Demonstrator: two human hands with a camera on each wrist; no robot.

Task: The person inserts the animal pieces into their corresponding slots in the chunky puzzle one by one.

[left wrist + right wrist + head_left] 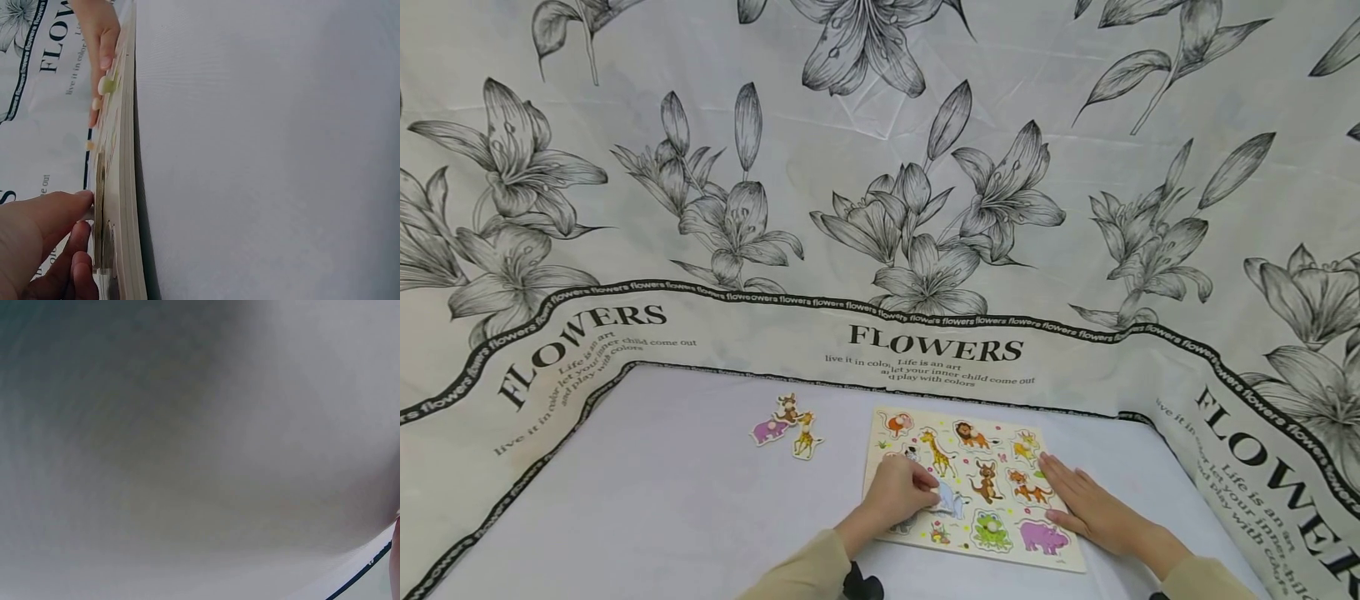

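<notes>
A wooden animal puzzle board (917,542) lies on the white table. My left hand (898,493) pinches the knob of a light-blue animal puzzle piece (951,500) over the lower middle of the board. Seen edge-on in the left wrist view, this thin wooden piece (99,212) lies along the board's surface; whether it sits in a recess cannot be told. My right hand (1093,508) rests with extended fingers on the board's right edge. Around the piece show a green frog (992,531), a brown kangaroo (987,482) and a purple hippo (1043,537).
Left of the board lie loose pieces: a purple hippo (770,431), a giraffe (806,437) and a brown animal (787,407). A flower-print cloth (925,275) hangs behind and around the table (647,492). The right wrist view shows mostly blurred white surface.
</notes>
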